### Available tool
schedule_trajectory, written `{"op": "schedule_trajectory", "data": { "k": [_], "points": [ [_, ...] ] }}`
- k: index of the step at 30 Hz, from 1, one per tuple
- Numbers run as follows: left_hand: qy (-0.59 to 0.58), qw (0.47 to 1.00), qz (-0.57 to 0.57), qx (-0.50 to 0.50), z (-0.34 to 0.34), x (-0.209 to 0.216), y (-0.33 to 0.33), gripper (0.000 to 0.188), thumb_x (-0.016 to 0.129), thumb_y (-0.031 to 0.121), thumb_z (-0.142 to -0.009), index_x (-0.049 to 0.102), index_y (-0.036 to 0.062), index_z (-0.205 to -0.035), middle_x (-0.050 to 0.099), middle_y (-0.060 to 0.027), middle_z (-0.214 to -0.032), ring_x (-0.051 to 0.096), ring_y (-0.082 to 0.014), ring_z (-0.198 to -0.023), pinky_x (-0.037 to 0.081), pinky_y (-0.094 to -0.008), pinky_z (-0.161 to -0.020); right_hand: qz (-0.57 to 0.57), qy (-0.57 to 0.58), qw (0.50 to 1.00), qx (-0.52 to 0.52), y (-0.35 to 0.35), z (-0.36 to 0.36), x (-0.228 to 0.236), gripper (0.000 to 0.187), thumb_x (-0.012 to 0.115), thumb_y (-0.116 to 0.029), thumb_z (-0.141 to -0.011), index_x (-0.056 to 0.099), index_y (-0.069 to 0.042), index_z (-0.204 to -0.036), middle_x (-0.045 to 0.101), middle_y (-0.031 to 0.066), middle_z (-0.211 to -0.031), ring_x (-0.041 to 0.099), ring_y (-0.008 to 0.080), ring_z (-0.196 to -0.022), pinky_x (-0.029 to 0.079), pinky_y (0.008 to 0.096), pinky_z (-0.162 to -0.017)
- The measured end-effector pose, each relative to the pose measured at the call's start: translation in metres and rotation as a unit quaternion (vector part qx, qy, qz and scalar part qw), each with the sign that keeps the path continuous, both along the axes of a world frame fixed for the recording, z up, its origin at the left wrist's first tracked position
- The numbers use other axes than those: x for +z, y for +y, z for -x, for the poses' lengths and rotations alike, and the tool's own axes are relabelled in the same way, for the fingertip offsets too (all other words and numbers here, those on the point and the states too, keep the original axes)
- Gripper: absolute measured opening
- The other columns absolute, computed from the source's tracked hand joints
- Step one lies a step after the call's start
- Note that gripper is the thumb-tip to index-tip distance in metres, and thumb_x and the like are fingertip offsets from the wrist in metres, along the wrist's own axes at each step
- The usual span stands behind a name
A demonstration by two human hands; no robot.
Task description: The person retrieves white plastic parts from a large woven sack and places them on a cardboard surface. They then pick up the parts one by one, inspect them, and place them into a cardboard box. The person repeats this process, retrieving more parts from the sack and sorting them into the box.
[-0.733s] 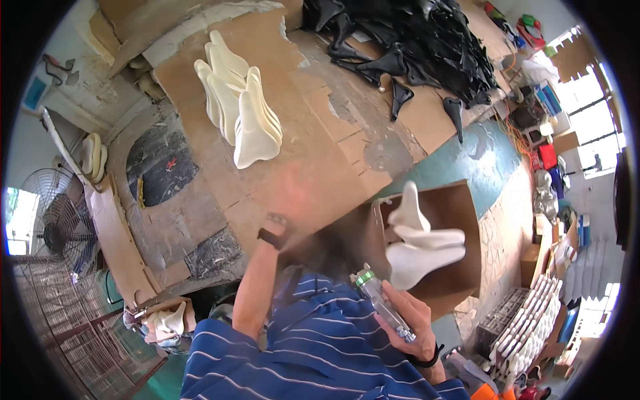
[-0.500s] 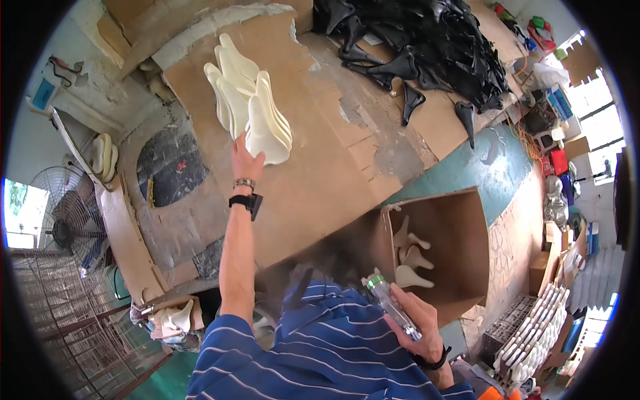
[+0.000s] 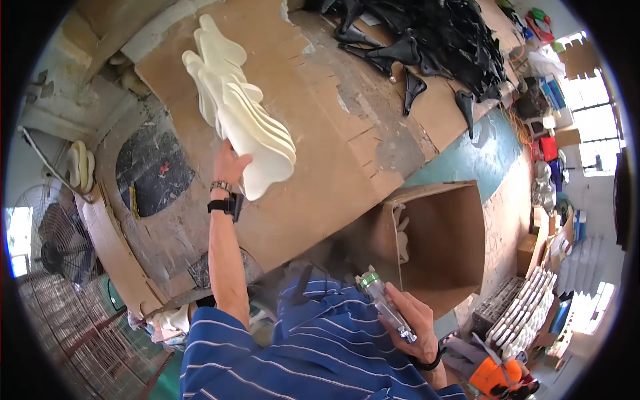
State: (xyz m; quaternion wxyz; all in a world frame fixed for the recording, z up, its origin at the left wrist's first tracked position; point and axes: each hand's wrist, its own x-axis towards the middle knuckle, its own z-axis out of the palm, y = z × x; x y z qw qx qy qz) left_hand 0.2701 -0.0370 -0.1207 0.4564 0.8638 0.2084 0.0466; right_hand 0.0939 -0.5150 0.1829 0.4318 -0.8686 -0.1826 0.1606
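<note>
The left hand touches at least five cream saddle pieces on the cardboard-covered worktop, fingers half hidden, grip unclear; the right hand's fingers wrap one clear tool. One fan stands left.

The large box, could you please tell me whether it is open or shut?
The box is open: its inner walls show, and cream pieces are visible inside, at its left.

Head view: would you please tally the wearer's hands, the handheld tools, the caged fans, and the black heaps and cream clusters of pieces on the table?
Hands (left hand, right hand): 2
Clear tool: 1
Caged fan: 1
Black heap: 1
Cream cluster: 1
Total: 6
</note>
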Motion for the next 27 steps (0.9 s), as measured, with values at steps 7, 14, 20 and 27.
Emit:
{"op": "schedule_trajectory", "data": {
  "k": [7, 14, 20, 27],
  "points": [
    [0.028, 0.978, -0.121, 0.168, 0.044, 0.000, -0.044, 0.075, 0.087, 0.031, -0.074, 0.062, 0.0072, -0.140, 0.070, -0.0206, -0.131, 0.066, -0.0416, -0.122, 0.055, -0.0504, -0.102, -0.001, -0.018, 0.996, 0.090, -0.008, -0.015, 0.015, 0.063, 0.081, 0.001, -0.085, 0.063, 0.001, -0.145, 0.073, 0.0191, -0.100, 0.072, 0.0318, -0.084, 0.057, 0.0348, -0.078],
    [-0.015, 0.978, -0.085, 0.191, 0.115, -0.015, -0.082, 0.048, 0.082, 0.014, -0.078, 0.068, 0.0121, -0.124, 0.070, -0.0099, -0.108, 0.069, -0.0289, -0.102, 0.057, -0.0444, -0.091, -0.003, 0.002, 0.993, 0.117, -0.036, -0.008, 0.023, 0.065, 0.080, 0.003, -0.083, 0.063, 0.002, -0.145, 0.072, 0.0190, -0.099, 0.071, 0.0323, -0.082, 0.057, 0.0349, -0.076],
    [-0.045, 0.976, -0.095, 0.188, 0.110, -0.025, -0.080, 0.040, 0.077, 0.008, -0.079, 0.071, 0.0121, -0.118, 0.071, -0.0083, -0.101, 0.070, -0.0280, -0.098, 0.057, -0.0431, -0.088, -0.029, -0.052, 0.990, 0.125, -0.037, -0.009, 0.024, 0.065, 0.079, 0.005, -0.081, 0.062, 0.004, -0.144, 0.072, 0.0192, -0.097, 0.070, 0.0319, -0.078, 0.057, 0.0348, -0.073],
    [-0.022, 0.974, -0.096, 0.206, 0.103, -0.023, -0.081, 0.039, 0.078, 0.009, -0.078, 0.070, 0.0108, -0.116, 0.072, -0.0106, -0.101, 0.069, -0.0326, -0.097, 0.057, -0.0467, -0.087, -0.066, -0.152, 0.984, 0.069, -0.028, -0.005, 0.038, 0.051, 0.076, 0.001, -0.089, 0.063, 0.010, -0.138, 0.074, 0.0189, -0.093, 0.074, 0.0266, -0.080, 0.058, 0.0336, -0.074]
  ]
}}
